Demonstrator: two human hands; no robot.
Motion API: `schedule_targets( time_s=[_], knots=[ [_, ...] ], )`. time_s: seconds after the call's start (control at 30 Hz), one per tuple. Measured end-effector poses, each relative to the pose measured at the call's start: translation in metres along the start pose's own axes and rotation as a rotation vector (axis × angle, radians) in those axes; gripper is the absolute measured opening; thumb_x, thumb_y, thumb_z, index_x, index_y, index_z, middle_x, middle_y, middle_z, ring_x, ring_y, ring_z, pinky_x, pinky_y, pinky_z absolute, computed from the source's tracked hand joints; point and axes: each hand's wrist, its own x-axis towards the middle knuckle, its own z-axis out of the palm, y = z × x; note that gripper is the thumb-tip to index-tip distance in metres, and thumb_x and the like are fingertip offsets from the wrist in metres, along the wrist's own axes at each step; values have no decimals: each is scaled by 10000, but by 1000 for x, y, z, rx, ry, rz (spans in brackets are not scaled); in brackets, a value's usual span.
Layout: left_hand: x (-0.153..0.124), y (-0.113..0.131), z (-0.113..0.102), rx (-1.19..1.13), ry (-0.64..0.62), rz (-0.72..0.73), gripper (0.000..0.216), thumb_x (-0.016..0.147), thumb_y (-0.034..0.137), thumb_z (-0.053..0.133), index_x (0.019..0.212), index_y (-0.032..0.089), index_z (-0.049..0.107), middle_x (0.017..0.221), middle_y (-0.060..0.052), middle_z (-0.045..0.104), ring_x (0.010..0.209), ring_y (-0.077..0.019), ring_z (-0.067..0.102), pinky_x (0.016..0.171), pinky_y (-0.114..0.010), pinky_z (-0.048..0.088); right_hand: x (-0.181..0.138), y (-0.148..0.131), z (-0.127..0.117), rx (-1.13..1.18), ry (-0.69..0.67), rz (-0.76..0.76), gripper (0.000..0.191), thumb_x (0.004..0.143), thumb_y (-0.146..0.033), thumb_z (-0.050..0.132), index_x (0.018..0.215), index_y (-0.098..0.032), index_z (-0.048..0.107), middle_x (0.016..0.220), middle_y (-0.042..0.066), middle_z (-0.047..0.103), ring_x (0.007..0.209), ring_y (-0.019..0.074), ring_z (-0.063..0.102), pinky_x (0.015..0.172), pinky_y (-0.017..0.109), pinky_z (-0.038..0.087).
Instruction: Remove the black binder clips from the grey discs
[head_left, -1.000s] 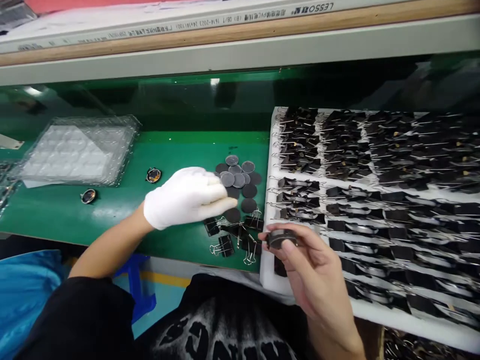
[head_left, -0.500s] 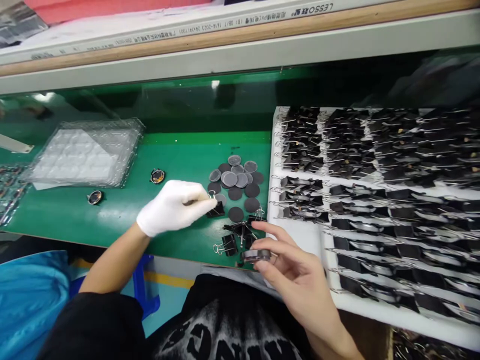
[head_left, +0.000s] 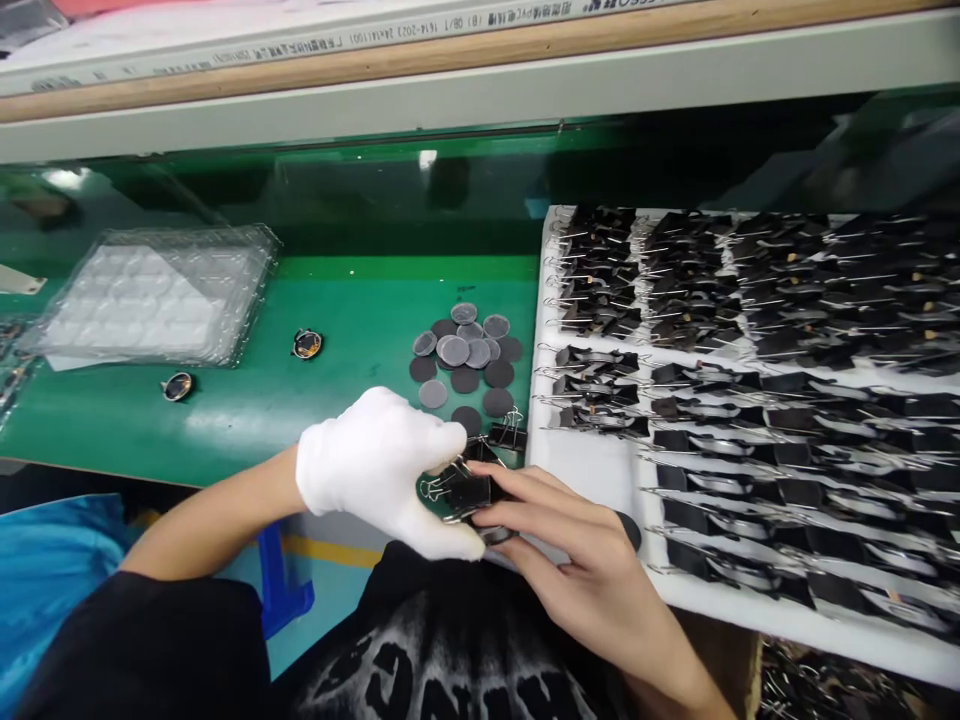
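Note:
My left hand [head_left: 382,470], in a white glove, grips a black binder clip [head_left: 471,490] between thumb and fingers, its wire handles spread toward them. My bare right hand [head_left: 574,540] pinches a small round dark part with a metallic rim [head_left: 495,534], partly hidden by my fingers. The clip is right at this part; whether its jaws are around it I cannot tell. More binder clips lie on the green table beneath and behind my hands, one of them a black clip [head_left: 508,434] by the foam edge. Just beyond is a cluster of grey and black discs [head_left: 465,350].
White foam [head_left: 592,462] at right bears rows of clipped round parts [head_left: 705,480]. Two small round parts, a nearer one [head_left: 178,386] and a farther one [head_left: 307,344], lie on the green table [head_left: 360,330]. Clear plastic trays [head_left: 157,295] are stacked at left. A shelf edge [head_left: 420,95] runs across the back.
My left hand has brought the binder clip right and nearer to me, up to the round part in my right hand. My hands now meet; the view has shifted slightly.

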Motion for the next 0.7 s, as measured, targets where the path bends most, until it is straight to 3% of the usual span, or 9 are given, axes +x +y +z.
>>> schedule_targets(
  time_s=[0.17, 0.37, 0.43, 0.57, 0.7],
  knots=[
    [1, 6, 0, 10, -81, -10, 605, 676, 771, 635, 618, 236, 359, 444, 57, 386, 406, -109, 321, 469, -277, 211, -3, -1, -9, -59, -101, -16, 333, 997, -18, 586, 1223, -236, 697, 1450, 93, 665, 1226, 223, 653, 990, 392, 599],
    [3, 10, 0, -58, -107, -30, 516, 682, 615, 676, 585, 234, 342, 427, 76, 287, 406, -96, 232, 454, -269, 198, -6, -4, -13, -65, -142, 19, 330, 1005, -47, 584, 1231, -254, 707, 1424, 99, 670, 1226, 242, 662, 993, 401, 605],
    [4, 8, -1, -89, -65, -45, 460, 708, 527, 669, 581, 233, 339, 436, 82, 269, 416, -92, 219, 457, -268, 208, -4, -4, -12, 6, -4, 107, 246, 994, -103, 643, 1151, -260, 748, 1312, 97, 714, 1158, 243, 703, 940, 371, 633],
    [8, 2, -9, -264, 33, -105, 393, 811, 387, 655, 592, 218, 376, 467, 86, 351, 439, -69, 283, 452, -234, 245, 6, 2, -3, 409, 414, 304, 104, 1001, -253, 696, 1096, -244, 738, 944, 40, 739, 728, 158, 729, 637, 264, 650],
    [12, -2, -12, -481, 26, -104, 383, 896, 331, 633, 613, 204, 409, 472, 90, 404, 449, -52, 301, 433, -202, 256, 14, 12, 7, 588, 542, 365, 144, 978, -334, 744, 1069, -223, 732, 911, 28, 751, 679, 139, 718, 638, 259, 653]
  ],
)
